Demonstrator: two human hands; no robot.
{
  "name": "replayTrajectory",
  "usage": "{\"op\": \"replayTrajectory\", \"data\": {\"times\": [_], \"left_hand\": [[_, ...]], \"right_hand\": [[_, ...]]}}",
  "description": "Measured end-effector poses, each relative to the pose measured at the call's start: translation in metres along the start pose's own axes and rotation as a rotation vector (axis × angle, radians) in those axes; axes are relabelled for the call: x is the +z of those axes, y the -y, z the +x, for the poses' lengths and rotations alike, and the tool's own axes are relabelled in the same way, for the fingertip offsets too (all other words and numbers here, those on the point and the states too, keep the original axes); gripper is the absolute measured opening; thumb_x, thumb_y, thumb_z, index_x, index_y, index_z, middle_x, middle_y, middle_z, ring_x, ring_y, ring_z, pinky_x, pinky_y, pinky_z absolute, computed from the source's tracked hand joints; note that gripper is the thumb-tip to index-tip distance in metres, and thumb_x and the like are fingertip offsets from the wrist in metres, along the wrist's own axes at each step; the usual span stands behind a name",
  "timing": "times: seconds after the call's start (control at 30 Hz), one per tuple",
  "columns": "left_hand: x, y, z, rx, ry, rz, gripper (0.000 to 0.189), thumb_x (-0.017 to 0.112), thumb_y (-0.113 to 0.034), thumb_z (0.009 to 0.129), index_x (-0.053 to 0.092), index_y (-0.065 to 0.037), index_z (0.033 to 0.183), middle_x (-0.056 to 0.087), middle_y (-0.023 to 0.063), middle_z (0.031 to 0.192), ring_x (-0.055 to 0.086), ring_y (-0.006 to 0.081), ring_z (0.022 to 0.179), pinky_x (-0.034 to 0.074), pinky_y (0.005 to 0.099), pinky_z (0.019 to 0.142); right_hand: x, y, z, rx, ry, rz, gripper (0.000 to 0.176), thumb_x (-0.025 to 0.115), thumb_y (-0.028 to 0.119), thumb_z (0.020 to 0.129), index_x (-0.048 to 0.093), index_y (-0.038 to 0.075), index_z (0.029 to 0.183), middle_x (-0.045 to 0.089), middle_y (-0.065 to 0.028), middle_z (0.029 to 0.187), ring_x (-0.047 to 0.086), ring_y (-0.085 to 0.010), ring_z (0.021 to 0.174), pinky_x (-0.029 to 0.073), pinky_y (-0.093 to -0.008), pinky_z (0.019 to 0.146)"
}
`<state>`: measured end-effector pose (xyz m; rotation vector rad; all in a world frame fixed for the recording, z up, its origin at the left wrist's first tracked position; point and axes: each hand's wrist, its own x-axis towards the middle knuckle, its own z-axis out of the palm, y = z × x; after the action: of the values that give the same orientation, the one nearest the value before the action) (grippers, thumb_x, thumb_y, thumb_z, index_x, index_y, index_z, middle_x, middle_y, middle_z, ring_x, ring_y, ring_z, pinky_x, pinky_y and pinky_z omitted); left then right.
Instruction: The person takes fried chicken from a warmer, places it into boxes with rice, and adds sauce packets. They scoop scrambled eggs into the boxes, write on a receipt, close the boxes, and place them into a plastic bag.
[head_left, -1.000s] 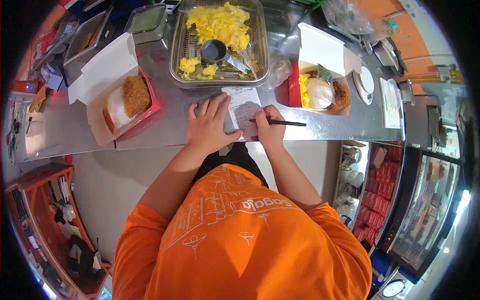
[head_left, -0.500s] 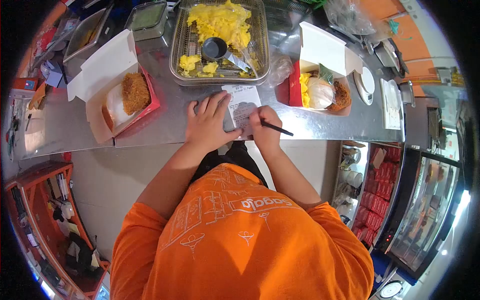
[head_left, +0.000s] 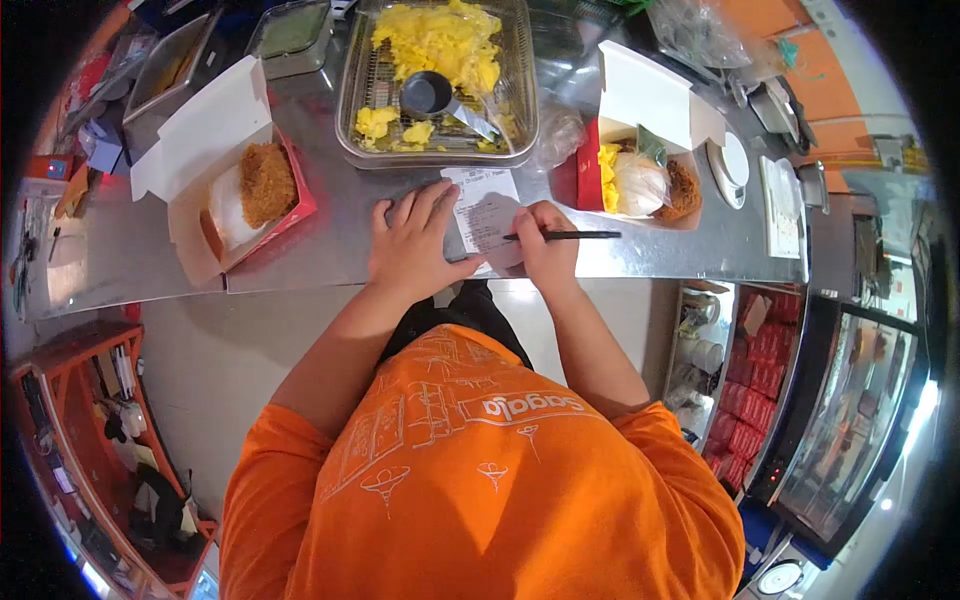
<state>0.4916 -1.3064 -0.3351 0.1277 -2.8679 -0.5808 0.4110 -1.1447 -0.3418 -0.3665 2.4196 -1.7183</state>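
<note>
My left hand (head_left: 415,240) lies flat with its fingers spread, touching the left edge of a printed paper slip (head_left: 484,205) on the metal counter. At the slip's right side, my right hand (head_left: 547,243) pinches a black pen (head_left: 585,235). The pen lies almost level, its left end over the slip. Left of my hands stands an open red and white box (head_left: 290,210) with a breaded piece (head_left: 268,186) and white rice. On the right, another open box (head_left: 590,180) holds yellow egg, a wrapped white ball and a breaded piece.
Beyond the slip is a wire-lined tray (head_left: 437,159) of yellow egg with a black-cupped scoop (head_left: 427,93). A crumpled plastic bag (head_left: 562,138) lies beside it. A round white dish (head_left: 734,170) stands at the right. The counter's front edge (head_left: 350,288) runs before me.
My right hand has moved slightly right with the pen, which has turned from slanting down to nearly level. More of the slip's print shows. My left hand has stayed almost still.
</note>
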Motion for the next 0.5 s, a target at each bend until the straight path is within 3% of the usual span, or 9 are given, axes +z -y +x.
{"op": "replayTrajectory", "data": {"times": [0.33, 0.5], "left_hand": [[0.000, 0.000, 0.000, 0.017, 0.020, 0.012, 0.084, 0.071, -0.050, 0.056, 0.042, -0.012, 0.125, 0.041, 0.0010, 0.126, 0.039, 0.0194, 0.113, 0.023, 0.0420, 0.092], [0.001, 0.000, -0.001, 0.025, 0.019, 0.023, 0.086, 0.071, -0.051, 0.055, 0.041, -0.011, 0.126, 0.041, 0.0014, 0.127, 0.039, 0.0196, 0.114, 0.023, 0.0422, 0.092]], "right_hand": [[0.004, -0.012, -0.002, -0.220, 0.036, -0.174, 0.022, 0.058, 0.008, 0.078, 0.048, -0.001, 0.061, 0.051, -0.0141, 0.059, 0.050, -0.0244, 0.052, 0.039, -0.0339, 0.050], [0.008, -0.011, -0.002, -0.216, 0.041, -0.149, 0.020, 0.059, 0.008, 0.077, 0.048, -0.002, 0.063, 0.052, -0.0152, 0.061, 0.050, -0.0274, 0.054, 0.040, -0.0344, 0.051]]}}
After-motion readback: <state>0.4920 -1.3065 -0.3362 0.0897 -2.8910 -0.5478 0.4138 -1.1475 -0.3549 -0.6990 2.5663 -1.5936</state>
